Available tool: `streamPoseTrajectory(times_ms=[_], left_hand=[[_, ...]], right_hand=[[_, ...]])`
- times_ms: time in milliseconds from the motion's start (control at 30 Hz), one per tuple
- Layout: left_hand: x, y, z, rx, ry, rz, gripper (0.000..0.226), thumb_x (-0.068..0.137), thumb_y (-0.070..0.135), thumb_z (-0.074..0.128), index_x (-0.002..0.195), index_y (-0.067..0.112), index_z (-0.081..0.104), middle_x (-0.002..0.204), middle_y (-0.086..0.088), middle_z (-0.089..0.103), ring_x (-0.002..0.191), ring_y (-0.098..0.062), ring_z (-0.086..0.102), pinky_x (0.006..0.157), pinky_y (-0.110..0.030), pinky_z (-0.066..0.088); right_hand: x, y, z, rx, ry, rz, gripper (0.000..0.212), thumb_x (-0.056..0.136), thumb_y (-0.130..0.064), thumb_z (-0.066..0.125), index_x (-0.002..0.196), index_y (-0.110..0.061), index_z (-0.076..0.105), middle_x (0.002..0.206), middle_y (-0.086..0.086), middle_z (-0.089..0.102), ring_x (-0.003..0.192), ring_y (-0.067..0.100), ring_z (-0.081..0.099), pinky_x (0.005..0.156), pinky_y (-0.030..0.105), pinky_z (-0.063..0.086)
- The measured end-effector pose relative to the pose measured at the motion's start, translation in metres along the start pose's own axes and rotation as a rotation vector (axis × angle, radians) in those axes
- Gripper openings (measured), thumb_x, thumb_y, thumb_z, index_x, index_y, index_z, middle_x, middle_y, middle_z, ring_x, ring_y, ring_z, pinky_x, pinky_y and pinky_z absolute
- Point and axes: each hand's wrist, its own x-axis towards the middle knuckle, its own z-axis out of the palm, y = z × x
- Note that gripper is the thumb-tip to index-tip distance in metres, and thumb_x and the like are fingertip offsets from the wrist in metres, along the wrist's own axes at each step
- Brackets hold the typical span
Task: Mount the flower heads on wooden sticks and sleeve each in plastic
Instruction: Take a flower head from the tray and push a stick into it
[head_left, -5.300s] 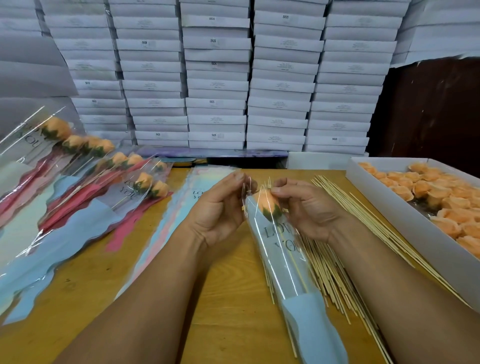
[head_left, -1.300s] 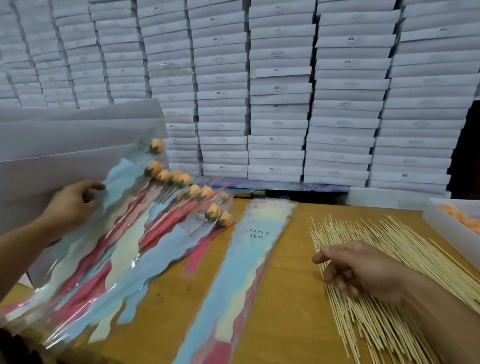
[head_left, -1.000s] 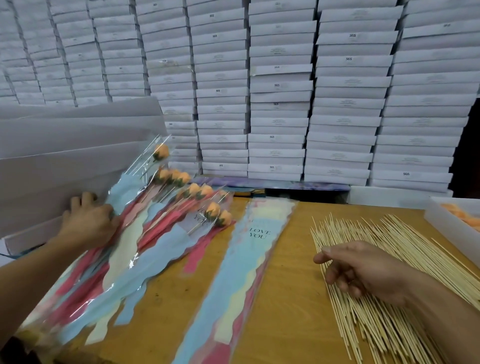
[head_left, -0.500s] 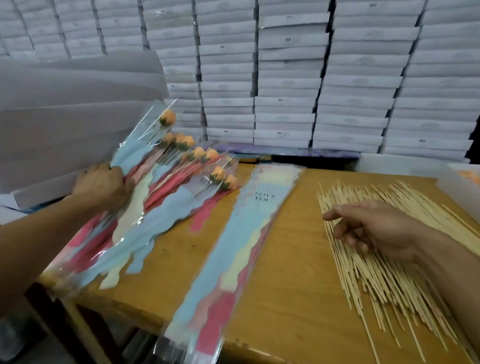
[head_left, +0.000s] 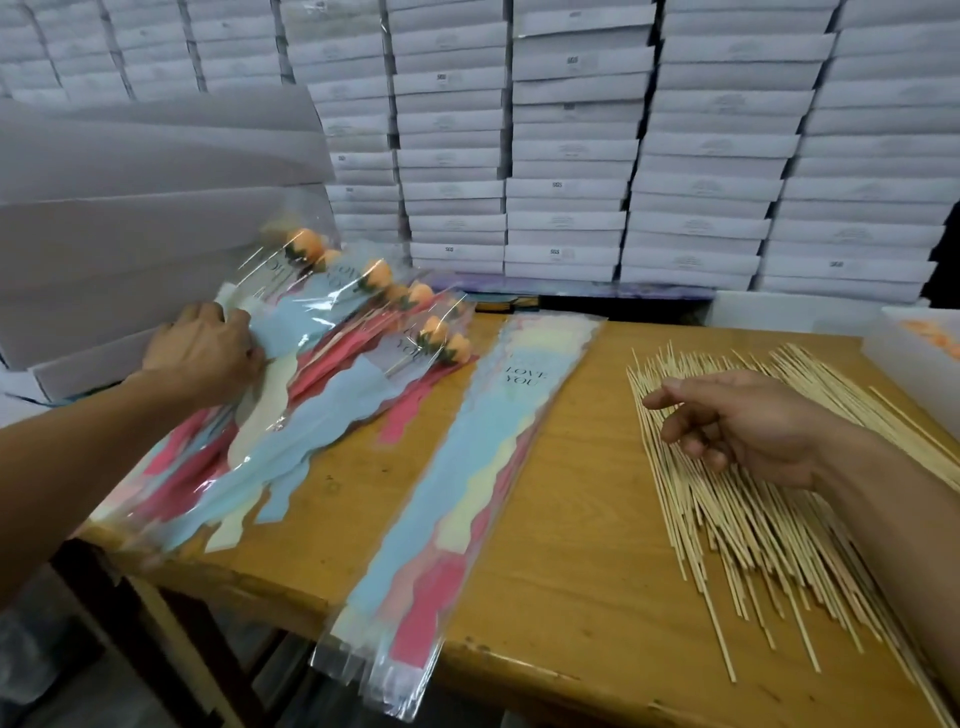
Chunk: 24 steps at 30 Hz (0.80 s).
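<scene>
A pile of sleeved orange flowers lies fanned out at the table's left edge. My left hand grips the pale blue lower part of the top sleeved flower, whose head points up against the white cartons. A stack of empty "LOVE YOU" plastic sleeves lies diagonally in the middle, its lower end hanging over the front edge. Many wooden sticks are spread on the right. My right hand hovers just over them, fingers loosely curled, holding nothing.
A white tray of orange flower heads shows at the far right edge. Stacked white boxes wall off the back, and large flat cartons lean at the left. The wooden table ends at its front edge below.
My left hand carried the finished sleeved flower from the centre to the left pile and has shifted along it. My right hand moved onto the sticks and has stayed there.
</scene>
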Motion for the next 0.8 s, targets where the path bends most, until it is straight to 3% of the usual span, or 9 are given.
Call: streamPoseTrajectory(times_ms=[467, 700, 800], left_hand=[[0.008, 0.034, -0.011, 0.02, 0.113, 0.058, 0.04, 0.094, 0.039, 0.053, 0.122, 0.01, 0.054, 0.119, -0.019, 0.056, 0.111, -0.038, 0.051, 0.089, -0.051, 0.046], [-0.004, 0.161, -0.05, -0.317, 0.088, 0.193, 0.043, 0.097, 0.036, 0.052, 0.131, 0.01, 0.052, 0.128, -0.02, 0.051, 0.117, -0.038, 0.048, 0.091, -0.047, 0.044], [-0.024, 0.239, -0.065, -0.513, 0.035, 0.254, 0.042, 0.097, 0.036, 0.052, 0.129, 0.009, 0.053, 0.13, -0.019, 0.052, 0.121, -0.035, 0.048, 0.095, -0.043, 0.043]], right_hand=[[0.0, -0.001, -0.002, 0.016, 0.006, -0.022, 0.031, 0.099, -0.03, 0.06, 0.112, -0.004, 0.069, 0.076, 0.01, 0.072, 0.055, 0.014, 0.059, 0.042, 0.023, 0.043], [0.0, -0.003, -0.005, 0.088, 0.151, -0.061, 0.022, 0.1, -0.022, 0.06, 0.108, -0.004, 0.07, 0.067, 0.006, 0.069, 0.048, 0.01, 0.055, 0.037, 0.02, 0.037], [0.002, -0.002, -0.009, 0.148, 0.346, -0.13, 0.015, 0.099, -0.019, 0.061, 0.107, -0.01, 0.07, 0.06, 0.001, 0.066, 0.044, 0.008, 0.05, 0.035, 0.019, 0.033]])
